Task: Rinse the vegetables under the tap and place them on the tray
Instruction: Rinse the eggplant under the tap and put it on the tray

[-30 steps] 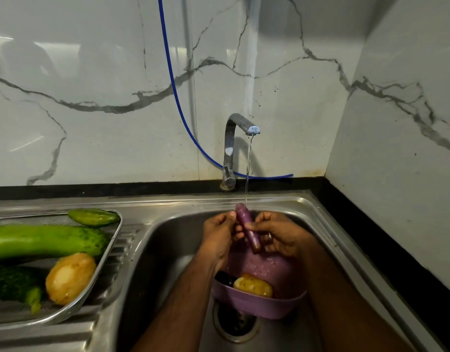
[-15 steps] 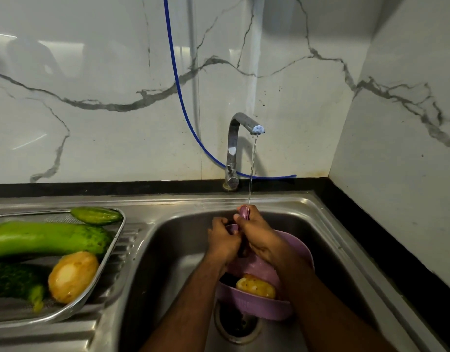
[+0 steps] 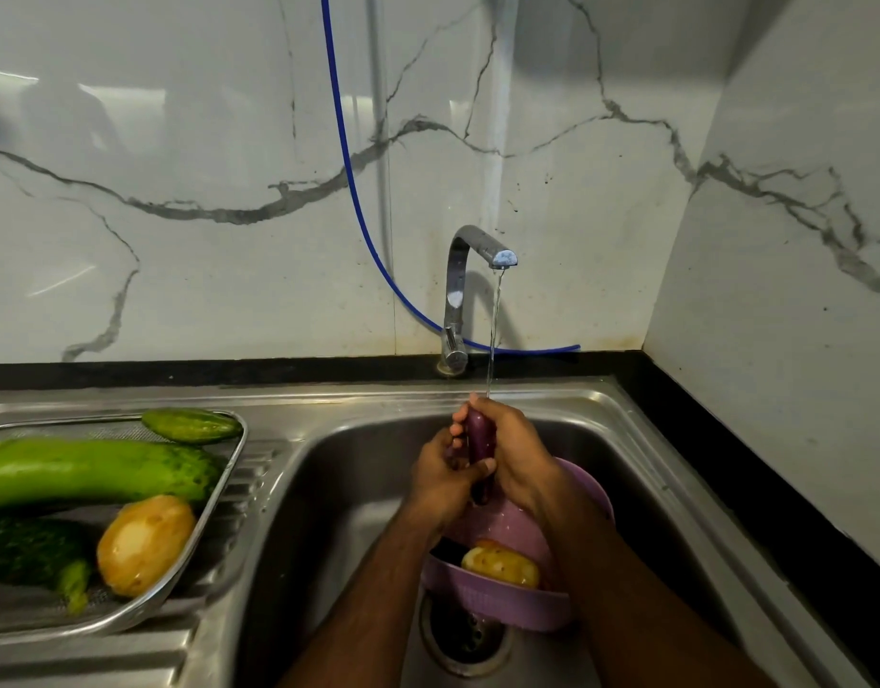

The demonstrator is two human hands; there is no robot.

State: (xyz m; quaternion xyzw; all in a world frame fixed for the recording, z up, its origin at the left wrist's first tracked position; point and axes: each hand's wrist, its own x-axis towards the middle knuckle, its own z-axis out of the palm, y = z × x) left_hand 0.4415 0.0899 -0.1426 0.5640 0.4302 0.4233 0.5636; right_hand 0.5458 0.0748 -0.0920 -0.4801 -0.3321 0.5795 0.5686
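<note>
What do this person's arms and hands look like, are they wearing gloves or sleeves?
No gloves and no sleeves show: both forearms are bare from the bottom edge of the picture up to the hands. The left hand and right hand are bare too and look wet. No watch or wristband shows on either wrist; a ring cannot be made out here.

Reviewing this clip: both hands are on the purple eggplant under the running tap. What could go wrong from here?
1. The wet eggplant, gripped by the left hand and right hand, may slip into the sink.
2. The pink colander sits tilted over the drain; a bump might spill its potato.
3. The tray already looks crowded, so the eggplant might roll off.
</note>
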